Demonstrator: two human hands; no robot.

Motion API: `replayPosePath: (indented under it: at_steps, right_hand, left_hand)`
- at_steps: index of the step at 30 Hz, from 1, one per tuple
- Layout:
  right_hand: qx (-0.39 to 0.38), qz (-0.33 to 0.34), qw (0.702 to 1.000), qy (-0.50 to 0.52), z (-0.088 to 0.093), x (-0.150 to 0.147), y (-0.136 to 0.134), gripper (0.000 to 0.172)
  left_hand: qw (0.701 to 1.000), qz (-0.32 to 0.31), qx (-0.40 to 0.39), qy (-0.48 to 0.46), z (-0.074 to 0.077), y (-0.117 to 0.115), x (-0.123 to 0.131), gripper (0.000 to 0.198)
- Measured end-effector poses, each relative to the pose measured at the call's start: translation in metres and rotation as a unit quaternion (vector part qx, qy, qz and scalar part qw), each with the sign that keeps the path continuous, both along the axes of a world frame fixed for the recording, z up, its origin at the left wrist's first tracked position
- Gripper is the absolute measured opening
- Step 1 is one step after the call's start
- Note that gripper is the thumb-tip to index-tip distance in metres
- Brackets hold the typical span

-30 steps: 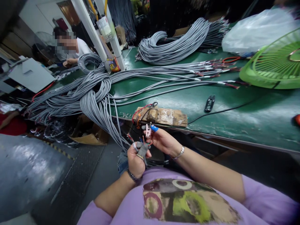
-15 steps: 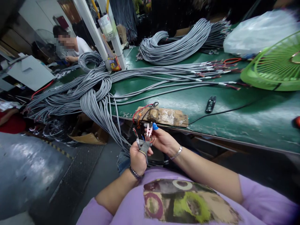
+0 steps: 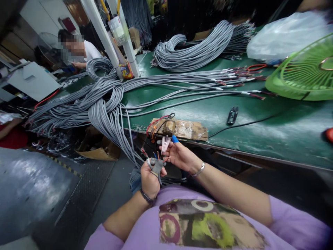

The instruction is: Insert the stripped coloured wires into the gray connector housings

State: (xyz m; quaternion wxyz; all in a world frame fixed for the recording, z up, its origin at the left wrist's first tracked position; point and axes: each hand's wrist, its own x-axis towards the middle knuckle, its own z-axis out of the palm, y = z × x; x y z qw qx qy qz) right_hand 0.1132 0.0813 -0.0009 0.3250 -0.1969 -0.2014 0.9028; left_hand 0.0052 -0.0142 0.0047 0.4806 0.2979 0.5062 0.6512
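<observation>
My left hand (image 3: 150,178) is closed round the stripped end of a grey cable, with a grey cover over its thumb. Thin coloured wires (image 3: 157,155) fan out above that thumb, red, blue and orange among them. In my right hand (image 3: 183,158) is a small pale pink clip-like tool (image 3: 165,143), pinched by the fingers just above the wires. A blue cover (image 3: 175,139) sits on one fingertip of that hand. Whether the tool touches a wire is too small to tell. Just beyond both hands, a worn wooden block (image 3: 186,129) lies at the bench edge.
Long grey cables (image 3: 104,104) spread over the green bench (image 3: 203,107) and hang off its front at left. Black snips (image 3: 232,115) lie to the right, near a green fan (image 3: 301,74). A cable coil (image 3: 197,52) and a plastic bag (image 3: 283,38) are behind. Another person (image 3: 90,50) sits far left.
My left hand has shifted slightly left and down, my right hand slightly right. The pink tool has turned and now stands more upright, a little farther from the left thumb.
</observation>
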Motion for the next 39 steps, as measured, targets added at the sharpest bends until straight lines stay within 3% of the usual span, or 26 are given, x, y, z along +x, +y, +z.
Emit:
replayPosePath:
  at_steps: [5,11,16,21,26,30,34,37,39]
  right_hand:
    - [0.060,-0.050,0.996,-0.039,0.005,-0.003,-0.002,0.020]
    - [0.086,-0.080,0.992,-0.056,-0.002,-0.005,-0.002,0.035]
    - [0.183,-0.139,0.965,-0.126,-0.008,-0.007,0.000,0.043]
    - [0.073,-0.088,0.992,-0.047,-0.006,-0.011,0.004,0.035]
    - [0.011,-0.109,0.994,-0.027,-0.003,-0.016,0.006,0.025]
    - [0.021,-0.102,0.994,-0.026,-0.004,-0.015,0.004,0.029]
    - [0.046,-0.039,0.998,-0.015,-0.007,-0.002,-0.005,0.041]
    - [0.105,0.013,0.993,-0.044,-0.009,0.009,-0.018,0.039]
    - [0.154,0.013,0.985,-0.082,-0.008,0.014,-0.028,0.036]
  left_hand:
    - [0.999,0.031,-0.001,-0.015,0.004,0.001,-0.002,0.025]
    - [0.999,0.034,-0.007,-0.027,0.006,0.009,0.001,0.027]
    - [0.999,0.032,-0.019,-0.020,0.007,0.013,0.002,0.029]
    - [0.999,0.029,-0.028,-0.030,0.004,0.014,0.001,0.028]
    - [0.999,0.025,-0.034,-0.021,-0.001,0.015,0.001,0.028]
    - [0.999,0.022,-0.038,-0.009,0.000,0.013,0.002,0.031]
    - [0.999,0.019,-0.036,0.000,0.000,0.009,0.000,0.031]
    - [0.999,0.011,-0.029,0.018,-0.003,0.004,-0.002,0.031]
    - [0.999,0.004,-0.023,0.043,-0.006,0.001,-0.003,0.030]
